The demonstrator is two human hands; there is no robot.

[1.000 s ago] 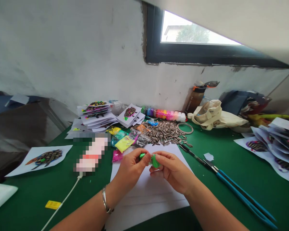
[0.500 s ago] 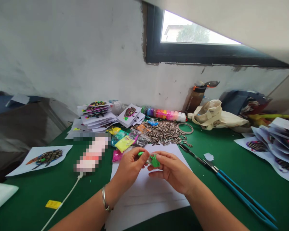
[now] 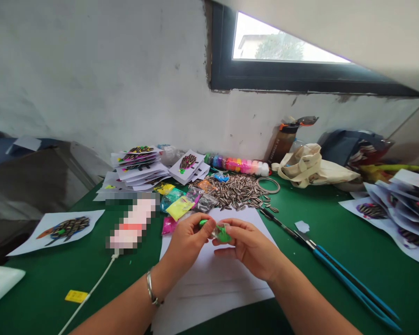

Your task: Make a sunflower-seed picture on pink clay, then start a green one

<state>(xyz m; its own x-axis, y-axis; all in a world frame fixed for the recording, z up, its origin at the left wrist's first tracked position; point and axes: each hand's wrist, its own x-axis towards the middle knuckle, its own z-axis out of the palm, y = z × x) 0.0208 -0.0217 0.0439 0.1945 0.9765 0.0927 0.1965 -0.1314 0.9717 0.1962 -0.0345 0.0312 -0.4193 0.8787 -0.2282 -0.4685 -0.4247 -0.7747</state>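
Note:
Between my two hands is a small clear packet with green clay (image 3: pixel 224 234), held above white paper sheets (image 3: pixel 226 288). My left hand (image 3: pixel 190 235) pinches a bit of green clay (image 3: pixel 203 223) at the packet's left side, its fingers closed. My right hand (image 3: pixel 247 244) grips the packet's right side between thumb and fingers. Just behind my left hand lie colored clay packets, among them a yellow one (image 3: pixel 179 208) and a pink one (image 3: pixel 168 225). A heap of striped seeds (image 3: pixel 239 190) is spread behind the paper.
Seed-decorated cards are stacked at the back left (image 3: pixel 141 170) and at the right (image 3: pixel 405 209). Blue-handled tweezers (image 3: pixel 349 281) lie right of the paper. A tape ring (image 3: pixel 268 185), cloth bag (image 3: pixel 310 170) and bottle (image 3: pixel 282 142) stand farther back. A white cable (image 3: pixel 91 291) crosses the left.
My hands stay nearly in place; the green packet between them has shifted and turned slightly. The whole view has moved a little.

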